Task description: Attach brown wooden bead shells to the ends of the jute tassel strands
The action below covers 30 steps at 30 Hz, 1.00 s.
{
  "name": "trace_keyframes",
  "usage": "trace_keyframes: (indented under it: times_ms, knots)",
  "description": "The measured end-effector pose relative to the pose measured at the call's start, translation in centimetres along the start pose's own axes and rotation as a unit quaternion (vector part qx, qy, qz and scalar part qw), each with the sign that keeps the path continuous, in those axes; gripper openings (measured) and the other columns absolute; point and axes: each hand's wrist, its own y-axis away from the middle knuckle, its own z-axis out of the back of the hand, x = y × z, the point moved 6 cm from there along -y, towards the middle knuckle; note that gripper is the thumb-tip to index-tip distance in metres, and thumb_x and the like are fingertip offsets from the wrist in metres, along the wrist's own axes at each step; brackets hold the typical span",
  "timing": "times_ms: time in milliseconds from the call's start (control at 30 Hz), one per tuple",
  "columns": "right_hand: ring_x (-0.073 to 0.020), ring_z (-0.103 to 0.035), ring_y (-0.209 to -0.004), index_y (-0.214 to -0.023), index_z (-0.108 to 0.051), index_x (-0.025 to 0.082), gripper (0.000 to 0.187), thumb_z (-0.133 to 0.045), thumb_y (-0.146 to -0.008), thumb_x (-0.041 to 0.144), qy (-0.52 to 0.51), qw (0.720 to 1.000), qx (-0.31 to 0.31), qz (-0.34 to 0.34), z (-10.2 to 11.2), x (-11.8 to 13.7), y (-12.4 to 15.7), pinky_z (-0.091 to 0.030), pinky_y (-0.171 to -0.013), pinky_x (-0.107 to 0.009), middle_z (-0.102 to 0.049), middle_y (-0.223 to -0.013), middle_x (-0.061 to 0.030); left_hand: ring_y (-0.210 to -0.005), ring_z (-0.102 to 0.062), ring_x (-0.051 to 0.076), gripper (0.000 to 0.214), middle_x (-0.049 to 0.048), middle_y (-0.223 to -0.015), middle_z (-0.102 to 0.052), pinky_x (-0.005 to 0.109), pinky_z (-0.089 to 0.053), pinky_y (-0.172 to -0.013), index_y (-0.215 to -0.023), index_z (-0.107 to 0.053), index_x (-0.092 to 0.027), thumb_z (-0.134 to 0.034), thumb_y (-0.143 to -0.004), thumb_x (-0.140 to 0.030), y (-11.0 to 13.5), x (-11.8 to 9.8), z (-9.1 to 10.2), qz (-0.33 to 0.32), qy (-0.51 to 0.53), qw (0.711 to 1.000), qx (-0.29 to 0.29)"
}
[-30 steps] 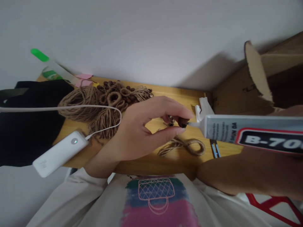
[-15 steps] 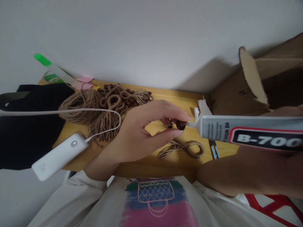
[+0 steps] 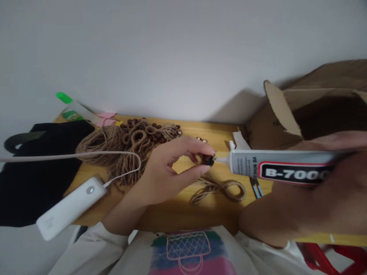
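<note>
Between the thumb and fingertips of my left hand (image 3: pixel 169 168) is a small dark brown piece, perhaps a bead or acorn cap (image 3: pixel 208 159). My right hand (image 3: pixel 329 191) is wrapped round a silver glue tube (image 3: pixel 246 163) marked B-7000, held level. The tube's thin nozzle meets the right side of the brown piece. On the table below lies a looped piece of jute cord (image 3: pixel 233 191) with loose ends. Whether glue is coming out is too small to see.
A jute twine bundle (image 3: pixel 100 143) and several dark beads (image 3: pixel 137 124) lie at the back left. A white power bank (image 3: pixel 71 206) with a cable is at the left, by black cloth (image 3: pixel 25 183). Blue-handled snips (image 3: pixel 256 187) and a cardboard box (image 3: pixel 275 110) are at the right.
The glue tube and the brown piece have shifted left and slightly down in view. The nozzle still meets the piece. The whole scene sits lower, as the camera has tilted.
</note>
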Motion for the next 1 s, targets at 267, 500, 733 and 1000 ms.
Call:
trace_keyframes:
  times_ms: [267,500,733,1000]
  knots:
    - [-0.0058,-0.046,-0.052,-0.068,-0.063,0.015,0.026,-0.056,-0.088,0.03,-0.303,0.949,-0.086,0.003,-1.9,0.4,-0.6,-0.03,-0.047,-0.023,-0.06,-0.064,0.0015,-0.088,-0.065,0.014,0.021,0.0067,-0.096,-0.07,0.022,-0.055,-0.073,-0.096,-0.069,-0.017,-0.068,-0.077,-0.008,0.0,-0.1,0.1,0.037,0.03,0.999,-0.007]
    - [-0.0035,-0.04,-0.045,-0.069,-0.063,0.017,0.025,-0.063,-0.08,0.039,-0.4,0.888,0.046,-0.221,-5.0,-2.4,-0.6,-0.028,-0.04,-0.017,-0.051,-0.058,0.004,-0.083,-0.068,0.012,0.023,0.0061,-0.094,-0.073,0.02,-0.056,-0.074,-0.094,-0.068,-0.015,-0.07,-0.073,-0.007,-0.1,0.3,-0.1,0.056,0.087,0.994,-0.028]
    - [-0.0021,-0.026,-0.033,-0.07,-0.06,0.016,0.034,-0.071,-0.063,0.048,-0.412,0.817,0.101,-0.389,-7.3,-3.9,1.5,-0.013,-0.031,-0.016,-0.039,-0.043,0.0087,-0.076,-0.068,0.011,0.022,0.0071,-0.092,-0.074,0.021,-0.057,-0.069,-0.089,-0.065,-0.013,-0.072,-0.069,-0.009,0.2,1.4,0.6,0.118,0.112,0.986,-0.043]
    - [-0.0017,-0.027,-0.032,-0.07,-0.059,0.015,0.034,-0.072,-0.059,0.045,-0.404,0.809,0.108,-0.412,-7.5,-4.4,3.3,-0.013,-0.031,-0.015,-0.041,-0.042,0.0093,-0.078,-0.068,0.011,0.023,0.0052,-0.092,-0.073,0.021,-0.054,-0.075,-0.09,-0.064,-0.015,-0.071,-0.068,-0.015,2.7,4.1,0.1,0.186,0.084,0.977,-0.058]
